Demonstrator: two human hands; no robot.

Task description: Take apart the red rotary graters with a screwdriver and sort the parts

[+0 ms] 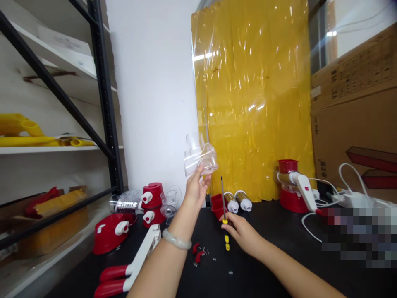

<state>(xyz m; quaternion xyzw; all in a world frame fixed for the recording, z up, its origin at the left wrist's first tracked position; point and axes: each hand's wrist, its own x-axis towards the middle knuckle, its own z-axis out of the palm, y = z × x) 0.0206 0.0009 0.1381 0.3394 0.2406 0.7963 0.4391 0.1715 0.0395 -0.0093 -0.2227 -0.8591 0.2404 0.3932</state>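
Note:
My left hand (197, 186) is raised above the table and grips a clear plastic tube-shaped housing (201, 159) with a short upright neck. Thumb and fingers close on its lower right part. Lower and to the right, my right hand (240, 228) is closed around a screwdriver (227, 240) with a yellow and black handle. Its thin shaft points up, apart from the housing. On the black table between my forearms lie small red parts (199, 256) and several little metal pieces (230, 272), too small to name. Behind the screwdriver sits a red tray-like part (217, 205).
Left are red bases (111, 234), white arms with red handles (132, 269), a metal grating drum (126, 203) and clear housings (170, 203). Two capped drums (243, 201) lie behind. An assembled red-and-white grater (291, 190), white cables (349, 182) and a cardboard box (353, 120) stand right.

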